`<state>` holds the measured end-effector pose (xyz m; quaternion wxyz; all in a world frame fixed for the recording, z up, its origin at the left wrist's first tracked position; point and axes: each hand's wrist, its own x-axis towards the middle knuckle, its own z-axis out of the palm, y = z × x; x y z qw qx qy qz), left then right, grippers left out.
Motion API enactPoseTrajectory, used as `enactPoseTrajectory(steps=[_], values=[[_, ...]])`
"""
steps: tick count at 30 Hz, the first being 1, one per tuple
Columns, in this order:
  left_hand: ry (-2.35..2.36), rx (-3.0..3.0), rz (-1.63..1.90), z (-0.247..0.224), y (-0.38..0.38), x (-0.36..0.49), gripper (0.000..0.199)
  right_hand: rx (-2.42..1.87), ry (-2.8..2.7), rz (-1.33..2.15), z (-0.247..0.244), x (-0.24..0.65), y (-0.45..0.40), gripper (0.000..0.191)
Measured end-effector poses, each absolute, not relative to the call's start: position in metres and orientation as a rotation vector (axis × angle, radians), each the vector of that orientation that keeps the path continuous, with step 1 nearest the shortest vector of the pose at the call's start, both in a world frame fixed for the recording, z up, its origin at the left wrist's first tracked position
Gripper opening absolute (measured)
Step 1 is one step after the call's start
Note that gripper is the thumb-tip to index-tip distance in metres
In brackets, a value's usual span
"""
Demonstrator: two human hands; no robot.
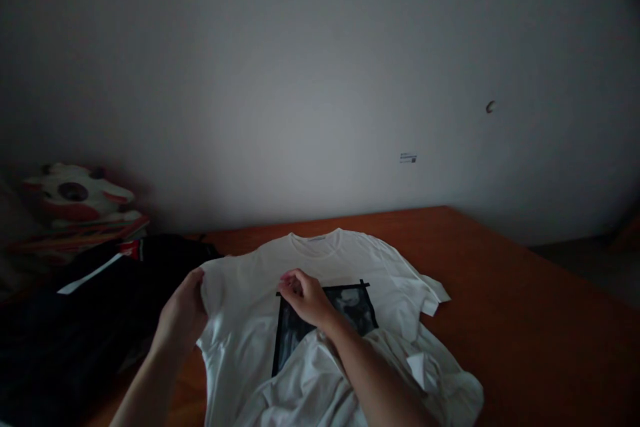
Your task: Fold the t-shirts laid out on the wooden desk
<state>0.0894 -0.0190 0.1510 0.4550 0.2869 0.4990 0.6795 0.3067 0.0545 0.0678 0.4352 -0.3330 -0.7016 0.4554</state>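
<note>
A white T-shirt [350,260] with a dark square print lies face up on the orange-brown table [500,280], collar toward the wall. My left hand [184,307] grips the shirt's left sleeve edge. Resting on the chest, my right hand [304,297] pinches the fabric just above the print. The lower part of the shirt is bunched up under my right forearm.
A pile of dark clothing [75,320] with a white stripe lies at the left of the table. Behind it sits a red-and-white plush object [75,200] against the grey wall [320,80]. The table's right edge runs diagonally at the right.
</note>
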Motion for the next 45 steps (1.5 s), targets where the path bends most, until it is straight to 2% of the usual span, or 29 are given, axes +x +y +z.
enactPoseTrajectory(steps=[4,5,8,11,12,15,17,21,25,28,32,37,42,45], values=[[1.238,1.313,1.351,0.143,-0.028,0.127,0.038,-0.986,-1.623,1.294,0.071,0.312,0.056,0.049],[1.305,1.532,1.249,0.140,-0.029,0.131,0.037,-1.039,-1.629,1.283,0.072,0.314,0.055,0.050],[1.585,2.113,1.006,0.130,-0.030,0.134,0.033,-1.145,-1.737,1.141,0.073,0.318,0.050,0.039],[1.677,2.505,0.776,0.125,-0.033,0.128,0.029,-1.131,-1.889,1.001,0.071,0.318,0.046,0.053],[1.670,2.577,0.719,0.125,-0.034,0.125,0.029,-1.103,-1.919,0.985,0.070,0.317,0.045,0.050],[1.631,2.709,0.617,0.125,-0.043,0.114,0.034,-1.019,-1.885,1.012,0.068,0.316,0.046,0.026],[1.617,2.766,0.561,0.123,-0.051,0.105,0.040,-0.977,-1.823,1.051,0.068,0.317,0.049,0.019],[1.635,2.714,0.446,0.109,-0.065,0.086,0.043,-0.966,-1.802,1.101,0.068,0.320,0.053,0.020],[1.704,2.582,0.411,0.095,-0.065,0.079,0.056,-0.983,-1.973,1.104,0.069,0.324,0.051,0.033],[1.764,2.484,0.389,0.093,-0.063,0.081,0.046,-0.931,-1.959,1.134,0.070,0.325,0.050,0.023],[1.621,2.356,0.650,0.103,-0.067,0.094,0.029,-0.964,-1.768,1.210,0.070,0.325,0.056,0.022],[1.559,2.305,0.746,0.111,-0.068,0.105,0.027,-1.019,-1.754,1.123,0.071,0.327,0.057,0.020],[1.747,2.377,0.702,0.097,-0.055,0.096,0.027,-1.002,-1.798,1.199,0.076,0.329,0.051,0.022],[1.891,2.347,0.672,0.091,-0.054,0.089,0.027,-1.045,-1.887,1.122,0.078,0.332,0.050,0.024]])
